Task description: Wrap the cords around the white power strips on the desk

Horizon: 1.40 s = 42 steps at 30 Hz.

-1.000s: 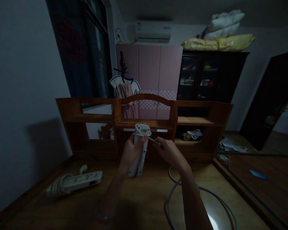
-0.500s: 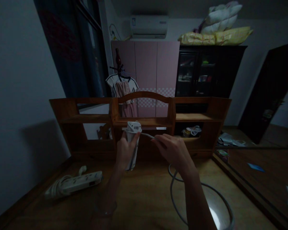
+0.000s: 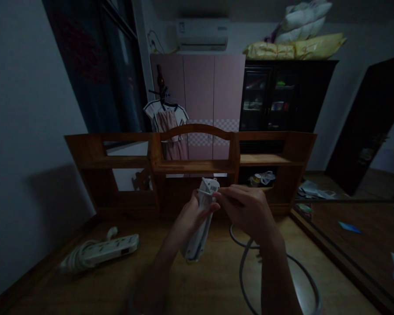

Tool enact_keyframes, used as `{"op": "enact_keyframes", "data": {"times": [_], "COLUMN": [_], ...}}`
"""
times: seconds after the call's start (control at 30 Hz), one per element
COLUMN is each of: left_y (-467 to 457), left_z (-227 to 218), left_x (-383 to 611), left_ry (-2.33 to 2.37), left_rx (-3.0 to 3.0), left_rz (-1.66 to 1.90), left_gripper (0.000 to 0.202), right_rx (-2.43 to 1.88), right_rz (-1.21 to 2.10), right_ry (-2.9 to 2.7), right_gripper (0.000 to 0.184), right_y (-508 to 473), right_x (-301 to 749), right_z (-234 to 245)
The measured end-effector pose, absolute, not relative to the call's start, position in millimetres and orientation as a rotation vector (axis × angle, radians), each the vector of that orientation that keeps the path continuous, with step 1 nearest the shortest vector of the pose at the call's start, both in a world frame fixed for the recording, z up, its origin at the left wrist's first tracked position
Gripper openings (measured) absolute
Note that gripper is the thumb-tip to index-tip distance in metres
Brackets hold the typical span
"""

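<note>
My left hand (image 3: 192, 215) is wrapped round a white power strip (image 3: 201, 227), held upright and tilted over the wooden desk (image 3: 190, 284). My right hand (image 3: 249, 210) is closed in a pinch on the strip's grey cable (image 3: 246, 271) right at the strip's top end. The cable drops behind my right wrist and loops across the desk to the right. The room is dim.
A second white power strip (image 3: 110, 248) with its coiled cord lies on the desk at the left. A wooden shelf unit (image 3: 197, 164) stands along the desk's back edge. Behind it are a pink wardrobe (image 3: 200, 96) and a dark cabinet (image 3: 282, 96).
Both hands have shifted right and down a little. The strip now tilts with its top to the right, and my right hand has closed in against its top end.
</note>
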<state>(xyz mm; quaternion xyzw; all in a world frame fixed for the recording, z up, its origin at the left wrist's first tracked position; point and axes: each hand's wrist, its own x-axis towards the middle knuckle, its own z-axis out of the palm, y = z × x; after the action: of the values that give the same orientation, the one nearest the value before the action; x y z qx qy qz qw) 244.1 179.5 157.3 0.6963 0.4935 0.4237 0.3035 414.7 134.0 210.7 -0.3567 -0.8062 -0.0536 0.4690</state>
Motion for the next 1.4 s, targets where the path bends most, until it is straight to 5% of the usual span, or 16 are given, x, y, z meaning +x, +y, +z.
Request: {"op": "enact_keyframes", "data": {"times": [0.3, 0.63, 0.83, 1.0, 1.23, 1.4], "left_y": [168.9, 136.1, 114.5, 107.9, 129.5, 139.1], "left_z": [153.6, 160.3, 178.2, 187.0, 190.1, 192.0], "left_x": [262.8, 278.1, 278.5, 270.6, 249.8, 240.0], "left_ry": [1.338, 0.943, 0.660, 0.638, 1.137, 1.167], "left_rx": [2.106, 2.354, 2.353, 2.187, 2.009, 1.963], "left_rz": [1.013, 0.770, 0.657, 0.893, 1.301, 1.301], "left_gripper": [0.032, 0.053, 0.046, 0.044, 0.037, 0.039], "right_rx": [-0.874, -1.055, -0.922, -0.875, -0.930, -0.978], "right_rz": [0.152, 0.247, 0.534, 0.715, 0.327, 0.262], "right_ry": [-2.076, -1.921, -1.986, -2.011, -2.133, -2.066], "right_gripper": [0.016, 0.045, 0.049, 0.046, 0.011, 0.018], "right_y": [134.7, 154.5, 158.4, 171.6, 185.9, 181.0], "right_x": [416.8, 453.0, 446.3, 434.9, 422.7, 415.5], "right_z": [213.4, 206.7, 211.5, 205.1, 191.4, 195.0]}}
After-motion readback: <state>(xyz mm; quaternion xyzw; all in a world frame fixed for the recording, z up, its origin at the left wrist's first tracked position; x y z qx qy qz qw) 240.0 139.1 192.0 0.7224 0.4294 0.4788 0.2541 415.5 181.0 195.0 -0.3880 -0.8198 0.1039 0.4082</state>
